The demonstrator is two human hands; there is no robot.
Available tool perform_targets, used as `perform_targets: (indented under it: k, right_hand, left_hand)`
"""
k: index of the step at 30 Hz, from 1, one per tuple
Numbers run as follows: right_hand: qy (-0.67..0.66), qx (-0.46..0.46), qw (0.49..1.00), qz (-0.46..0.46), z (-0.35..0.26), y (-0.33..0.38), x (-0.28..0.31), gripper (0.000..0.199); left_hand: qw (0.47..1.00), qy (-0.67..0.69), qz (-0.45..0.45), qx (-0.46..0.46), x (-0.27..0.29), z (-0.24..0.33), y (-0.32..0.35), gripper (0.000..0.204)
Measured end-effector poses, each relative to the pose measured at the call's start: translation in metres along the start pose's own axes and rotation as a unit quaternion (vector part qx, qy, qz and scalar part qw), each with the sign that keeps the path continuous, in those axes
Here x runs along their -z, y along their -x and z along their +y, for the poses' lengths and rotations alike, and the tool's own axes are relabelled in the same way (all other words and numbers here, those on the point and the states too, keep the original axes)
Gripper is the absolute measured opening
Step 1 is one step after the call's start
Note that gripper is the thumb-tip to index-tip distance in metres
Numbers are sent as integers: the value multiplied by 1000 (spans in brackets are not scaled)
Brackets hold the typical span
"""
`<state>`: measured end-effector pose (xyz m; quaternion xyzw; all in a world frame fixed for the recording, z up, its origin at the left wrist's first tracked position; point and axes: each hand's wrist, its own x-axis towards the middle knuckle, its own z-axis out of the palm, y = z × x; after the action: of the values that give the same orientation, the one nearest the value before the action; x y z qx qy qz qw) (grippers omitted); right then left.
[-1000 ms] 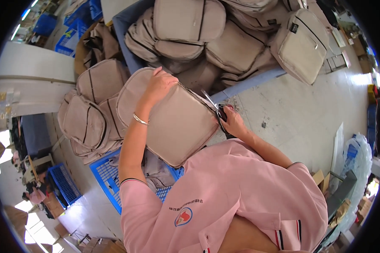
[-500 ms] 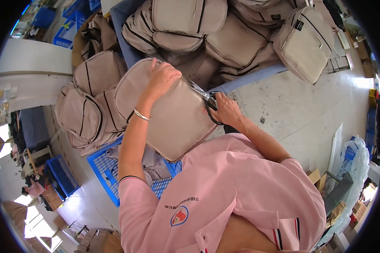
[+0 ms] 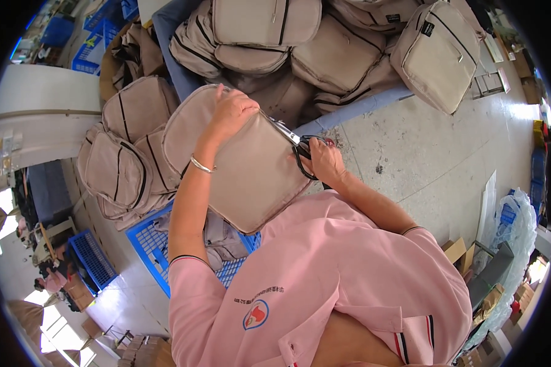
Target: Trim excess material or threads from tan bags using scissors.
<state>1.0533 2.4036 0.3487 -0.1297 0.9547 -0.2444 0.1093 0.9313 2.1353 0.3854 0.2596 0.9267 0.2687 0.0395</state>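
left grip (image 3: 229, 113) higher on beige backpack (image 3: 239, 168); scissors (image 3: 300, 150) closer in.

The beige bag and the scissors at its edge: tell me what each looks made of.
Beige bag: apparently woven fabric, matte, since it shows no shine and dents softly under the left hand. Scissors, in the right hand: bright, shiny blades that look like metal, with dark loops, probably plastic, though too small to be sure.
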Motion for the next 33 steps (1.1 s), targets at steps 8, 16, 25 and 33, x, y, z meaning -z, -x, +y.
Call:
perform_targets:
  k: [8,16,25,33]
  right_hand:
    - [24,11,1000,0,-15,-12,13,61]
    - [-20,-40,998,-39,-12,-14,2,59]
    - [-110,-73,991,-1,2,-10,-4,60]
    - [-349,-180,919,-23,27,0,-15,60]
  left_hand:
    - [1000,0,-8,-4,-3,5,-1,15]
    - [999,32,-29,23,-5,-4,-7,15]
    - [961,-11,259,94,27,-68,5,34]
    - [892,244,177,336,86,-47,67,32]
